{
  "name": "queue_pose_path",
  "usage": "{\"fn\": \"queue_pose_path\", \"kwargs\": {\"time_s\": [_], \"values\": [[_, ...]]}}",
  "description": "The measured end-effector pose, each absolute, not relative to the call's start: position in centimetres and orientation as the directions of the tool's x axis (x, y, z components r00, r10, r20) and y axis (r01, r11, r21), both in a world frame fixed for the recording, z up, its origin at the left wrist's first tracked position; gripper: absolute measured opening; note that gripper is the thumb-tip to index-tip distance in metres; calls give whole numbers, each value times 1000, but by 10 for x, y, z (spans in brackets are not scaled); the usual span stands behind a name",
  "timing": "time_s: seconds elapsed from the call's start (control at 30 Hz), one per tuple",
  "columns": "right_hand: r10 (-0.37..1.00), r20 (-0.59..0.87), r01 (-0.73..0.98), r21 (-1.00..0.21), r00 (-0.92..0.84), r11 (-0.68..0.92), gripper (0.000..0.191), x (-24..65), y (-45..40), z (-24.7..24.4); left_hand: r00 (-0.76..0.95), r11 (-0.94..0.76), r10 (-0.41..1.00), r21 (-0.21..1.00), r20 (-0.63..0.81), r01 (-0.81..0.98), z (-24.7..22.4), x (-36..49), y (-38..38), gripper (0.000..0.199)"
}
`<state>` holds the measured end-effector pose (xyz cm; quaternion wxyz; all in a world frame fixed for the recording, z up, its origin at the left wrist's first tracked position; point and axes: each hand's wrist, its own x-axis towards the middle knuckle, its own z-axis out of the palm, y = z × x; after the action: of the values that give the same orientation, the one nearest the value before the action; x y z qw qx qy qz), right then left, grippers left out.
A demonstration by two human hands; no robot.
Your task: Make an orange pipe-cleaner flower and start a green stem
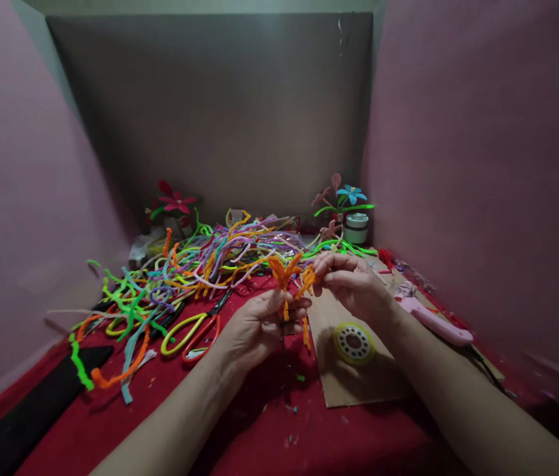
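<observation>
Near the middle of the head view, my left hand (260, 324) pinches an orange pipe-cleaner flower (283, 274) by its base, petals pointing up. A thin dark stem seems to run down below the fingers. To its right, my right hand (351, 281) is closed on another orange pipe-cleaner piece (308, 281), held close beside the flower. Whether the two orange parts are joined, I cannot make out. An orange tail hangs below the hands. Under my right forearm a yellow-rimmed tape spool (353, 343) lies on a brown board (334, 387).
Scissors (195, 334) with yellow and red handles lie left of my hands. Behind them spreads a heap of coloured pipe cleaners (230, 254). A pink glue gun (435, 320) rests at right. Finished flowers (351, 194) and a small jar (356, 228) stand at the back on red cloth (240, 423).
</observation>
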<state>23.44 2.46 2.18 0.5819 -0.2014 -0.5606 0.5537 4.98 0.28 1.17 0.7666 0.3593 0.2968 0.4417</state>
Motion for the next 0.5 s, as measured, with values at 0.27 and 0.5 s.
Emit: {"fn": "queue_pose_path", "kwargs": {"time_s": [0.27, 0.5], "values": [[892, 375, -452, -861, -253, 234, 14, 239, 16, 17, 447, 272, 892, 869, -66, -414, 10, 48, 4, 16], [894, 384, -329, -896, -230, 300, 13, 245, 2, 14, 501, 277, 861, 907, -87, -318, 13, 51, -2, 17]]}}
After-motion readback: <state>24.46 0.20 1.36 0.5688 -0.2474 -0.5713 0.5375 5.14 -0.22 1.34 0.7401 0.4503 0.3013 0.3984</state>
